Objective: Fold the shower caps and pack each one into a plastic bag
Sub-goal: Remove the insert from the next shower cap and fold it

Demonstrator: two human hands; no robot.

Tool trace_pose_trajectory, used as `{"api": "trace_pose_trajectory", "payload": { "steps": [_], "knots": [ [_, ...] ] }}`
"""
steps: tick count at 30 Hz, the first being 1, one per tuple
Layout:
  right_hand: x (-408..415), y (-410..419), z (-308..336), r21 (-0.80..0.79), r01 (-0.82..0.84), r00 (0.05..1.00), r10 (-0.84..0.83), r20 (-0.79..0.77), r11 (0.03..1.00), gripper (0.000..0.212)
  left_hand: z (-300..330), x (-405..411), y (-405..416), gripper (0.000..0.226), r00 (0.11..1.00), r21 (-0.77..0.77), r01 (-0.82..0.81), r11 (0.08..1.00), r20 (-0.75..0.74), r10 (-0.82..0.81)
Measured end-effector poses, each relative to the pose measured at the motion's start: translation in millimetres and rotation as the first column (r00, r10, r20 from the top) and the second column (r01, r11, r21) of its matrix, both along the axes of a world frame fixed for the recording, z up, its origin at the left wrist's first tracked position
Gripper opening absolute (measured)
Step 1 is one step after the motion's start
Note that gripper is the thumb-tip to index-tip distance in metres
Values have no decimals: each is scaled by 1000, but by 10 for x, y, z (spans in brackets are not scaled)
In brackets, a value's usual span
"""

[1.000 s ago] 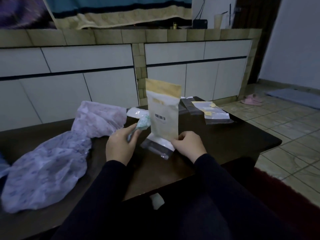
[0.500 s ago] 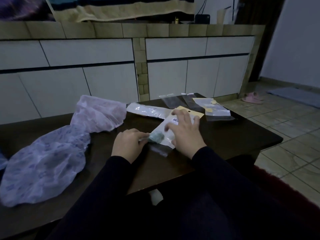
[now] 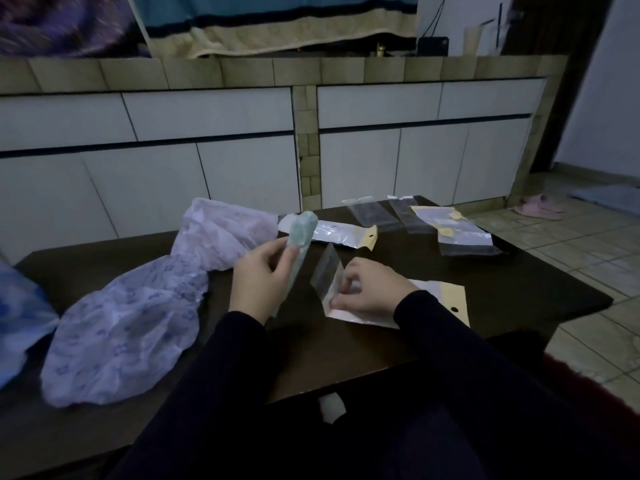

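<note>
My left hand point(image 3: 261, 277) grips a shower cap folded into a narrow green roll point(image 3: 300, 237), held upright above the dark table point(image 3: 519, 271). My right hand point(image 3: 369, 289) pinches the clear flap at the mouth of a white plastic bag point(image 3: 440, 299) with a yellow header, which lies flat on the table. The flap stands up between my two hands. A large lilac shower cap point(image 3: 138, 313) lies unfolded on the table to my left.
Another packed bag point(image 3: 341, 233) lies behind my hands. Two clear sleeves point(image 3: 367, 213) and a small pile of bags point(image 3: 460, 233) sit at the table's far right. A blue cap point(image 3: 17, 306) shows at the left edge. White cabinets stand behind, tiled floor on the right.
The bag went from upright to lying flat on the table. My left hand lifted the green roll up and away from the bag. My right hand moved to the bag's mouth and raised its flap.
</note>
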State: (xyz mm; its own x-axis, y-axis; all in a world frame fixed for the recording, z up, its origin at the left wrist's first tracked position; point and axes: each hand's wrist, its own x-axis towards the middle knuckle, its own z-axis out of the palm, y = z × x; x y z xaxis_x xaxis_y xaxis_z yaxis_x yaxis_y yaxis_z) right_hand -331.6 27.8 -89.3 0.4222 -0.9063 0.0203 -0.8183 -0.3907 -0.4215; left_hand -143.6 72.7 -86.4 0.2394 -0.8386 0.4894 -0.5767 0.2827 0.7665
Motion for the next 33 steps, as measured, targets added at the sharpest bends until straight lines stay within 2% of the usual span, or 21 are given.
{"api": "trace_pose_trajectory", "payload": {
  "steps": [2,3,4,5,8,11,14,19,22,24,26,28,33],
  "knots": [
    [13,-25,-40,52,1,997,-5,74,999,21,98,-24,-31,17,978,62,159,985,-147,-148],
    [14,-31,-48,68,4,996,-11,93,998,22,151,-35,-39,11,958,127,248,960,-179,-224],
    [15,-35,-51,83,11,994,-20,106,997,27,190,-40,-48,9,946,209,317,925,-147,-290],
    [13,-30,-51,94,20,993,-30,116,995,34,210,-38,-55,9,940,302,336,892,-47,-338],
    [-27,-18,-109,58,26,993,-33,111,998,48,181,-2,-78,10,883,472,175,864,312,-350],
    [-90,-23,-208,30,43,991,-46,124,999,46,100,18,-70,15,856,530,64,846,407,-320],
    [-127,-20,-250,31,72,976,-77,202,997,40,17,26,-67,16,871,521,44,853,398,-288],
    [-127,-10,-219,27,95,966,-99,238,995,38,-31,32,-62,19,900,511,21,859,365,-239],
    [-105,12,-231,-35,183,979,-179,99,982,57,-19,29,-47,19,902,518,21,855,359,-239],
    [-105,4,-261,-37,200,979,-198,36,979,56,0,14,-46,20,895,521,15,853,373,-244],
    [-105,-17,-297,-40,218,970,-212,119,975,45,21,5,-47,21,895,530,19,848,369,-251],
    [-114,-24,-306,-50,242,938,-220,266,969,33,41,17,-49,23,911,552,34,833,326,-253],
    [-188,27,-248,-21,229,816,-180,549,973,27,17,111,-73,17,967,585,51,810,173,-186]
  ]
}}
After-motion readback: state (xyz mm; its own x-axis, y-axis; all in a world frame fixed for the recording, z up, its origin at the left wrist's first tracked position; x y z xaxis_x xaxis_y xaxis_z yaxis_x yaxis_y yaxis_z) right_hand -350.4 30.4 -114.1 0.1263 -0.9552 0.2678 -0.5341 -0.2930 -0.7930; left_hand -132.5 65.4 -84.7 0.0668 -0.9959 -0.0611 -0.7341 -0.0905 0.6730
